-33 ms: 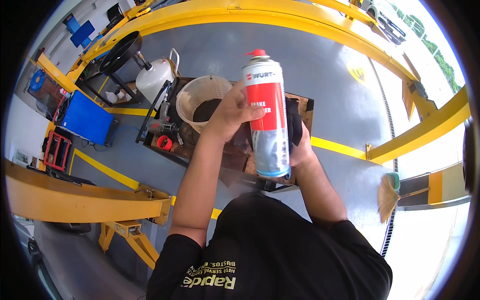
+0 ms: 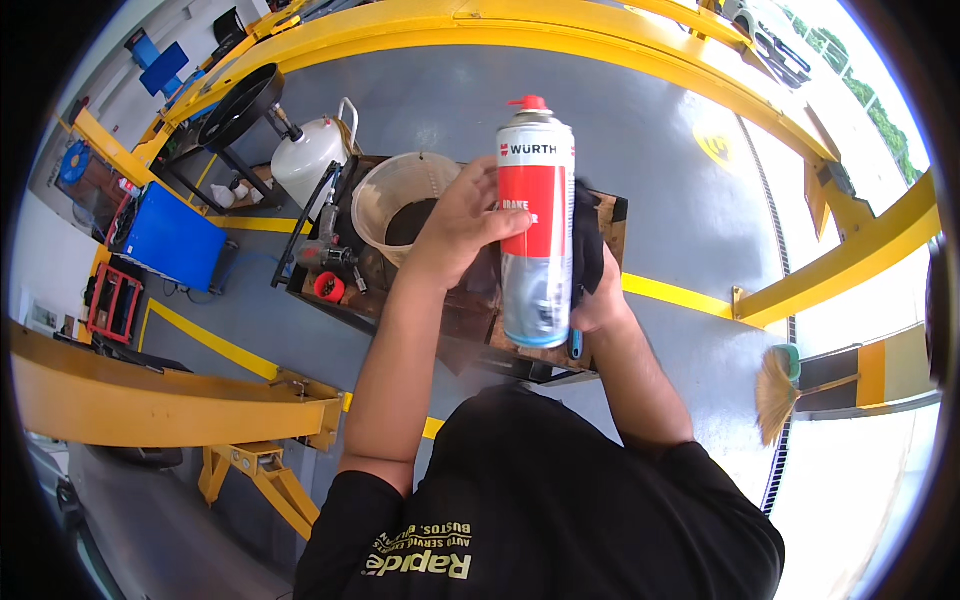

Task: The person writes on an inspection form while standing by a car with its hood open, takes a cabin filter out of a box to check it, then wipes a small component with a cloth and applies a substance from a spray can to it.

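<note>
A spray can (image 2: 533, 282) with a white, red and silver body and a red cap stands nearly upright in front of me. My left hand (image 2: 455, 232) is closed on its left side, thumb across the red label. Behind the can on the right, my right hand (image 2: 600, 302) is closed around a black cloth-like item (image 2: 588, 250); most of its fingers are hidden. The blue end of a handle (image 2: 575, 344) shows just below that item. Below the hands is a brown-topped work cart (image 2: 450, 312).
On the cart are a translucent bucket (image 2: 368, 222) with dark contents, an impact wrench (image 2: 325, 254) and a small red cup (image 2: 328, 287). A white tank (image 2: 305, 160) stands beyond. Yellow lift beams (image 2: 480, 32) surround the area. A broom (image 2: 775, 395) lies at right.
The spray can has shifted slightly right and up and turned a little, with my left hand still on it. More of the blue handle end shows beside it.
</note>
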### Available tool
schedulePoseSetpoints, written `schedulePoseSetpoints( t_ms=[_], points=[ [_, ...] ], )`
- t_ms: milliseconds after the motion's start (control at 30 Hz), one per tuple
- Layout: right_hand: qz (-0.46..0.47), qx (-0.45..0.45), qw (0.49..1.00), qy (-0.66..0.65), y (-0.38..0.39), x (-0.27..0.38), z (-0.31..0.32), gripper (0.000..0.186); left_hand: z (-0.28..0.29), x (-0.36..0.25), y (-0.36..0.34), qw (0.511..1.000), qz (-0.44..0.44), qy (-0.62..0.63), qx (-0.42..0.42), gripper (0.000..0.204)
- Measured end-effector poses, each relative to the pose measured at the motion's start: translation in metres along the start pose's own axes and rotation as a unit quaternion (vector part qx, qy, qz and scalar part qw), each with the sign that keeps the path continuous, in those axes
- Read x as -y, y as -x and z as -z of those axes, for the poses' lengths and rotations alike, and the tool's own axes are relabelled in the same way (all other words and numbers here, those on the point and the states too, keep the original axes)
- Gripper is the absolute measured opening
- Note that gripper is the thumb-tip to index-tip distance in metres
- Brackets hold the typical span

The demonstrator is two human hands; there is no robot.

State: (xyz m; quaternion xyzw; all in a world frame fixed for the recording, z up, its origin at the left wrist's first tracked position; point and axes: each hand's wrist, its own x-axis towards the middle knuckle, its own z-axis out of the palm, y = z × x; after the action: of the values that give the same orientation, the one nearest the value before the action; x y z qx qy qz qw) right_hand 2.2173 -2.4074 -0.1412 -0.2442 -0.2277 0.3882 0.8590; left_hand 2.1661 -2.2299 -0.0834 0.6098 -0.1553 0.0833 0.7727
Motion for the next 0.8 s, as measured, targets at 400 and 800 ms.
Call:
schedulePoseSetpoints(
  t_ms=[400,800],
  points=[
    [0.217,-0.092,0.775,0.586,-0.026,0.019,-0.040,0.060,-0.039,0.035,-0.018,0.956,-0.141,0.053,-0.252,0.039],
    [-0.124,-0.026,0.991,0.045,0.016,0.003,0.018,0.067,0.015,0.028,-0.034,0.907,-0.045,0.397,-0.135,0.087]
  ],
)
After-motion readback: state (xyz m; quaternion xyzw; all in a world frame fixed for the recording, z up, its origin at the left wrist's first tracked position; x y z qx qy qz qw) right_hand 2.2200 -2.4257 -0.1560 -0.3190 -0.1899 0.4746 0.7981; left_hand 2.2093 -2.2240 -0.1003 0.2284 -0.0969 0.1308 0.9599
